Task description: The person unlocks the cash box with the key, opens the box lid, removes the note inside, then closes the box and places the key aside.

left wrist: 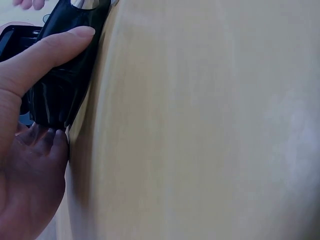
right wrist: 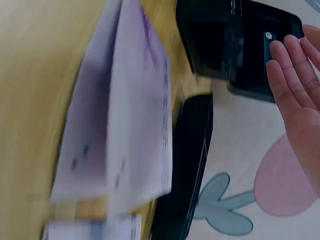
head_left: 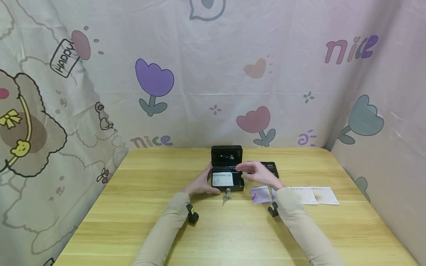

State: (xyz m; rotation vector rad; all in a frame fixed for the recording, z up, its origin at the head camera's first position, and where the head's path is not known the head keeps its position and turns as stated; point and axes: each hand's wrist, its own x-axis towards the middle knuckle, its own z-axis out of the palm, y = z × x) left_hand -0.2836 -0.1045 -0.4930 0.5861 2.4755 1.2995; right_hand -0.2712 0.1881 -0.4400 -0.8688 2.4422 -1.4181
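A small black cash box [head_left: 237, 188] stands on the table with its lid [head_left: 227, 152] raised. Pale paper notes [head_left: 222, 179] lie in its left part, and keys [head_left: 225, 198] hang at the front lock. My left hand [head_left: 201, 181] grips the box's left front corner; in the left wrist view its thumb [left wrist: 55, 50] lies across the front wall and the fingers are on the side. Over the box's right side hovers my right hand [head_left: 261, 174], holding nothing, its fingers [right wrist: 295, 70] extended in the right wrist view.
Right of the box lie purplish notes [head_left: 260, 195], with a row of pale notes [head_left: 324, 195] further right, partly behind my right forearm. A flat black device like a calculator [head_left: 271, 168] lies behind my right hand. A patterned cloth [head_left: 206, 74] hangs beyond the table.
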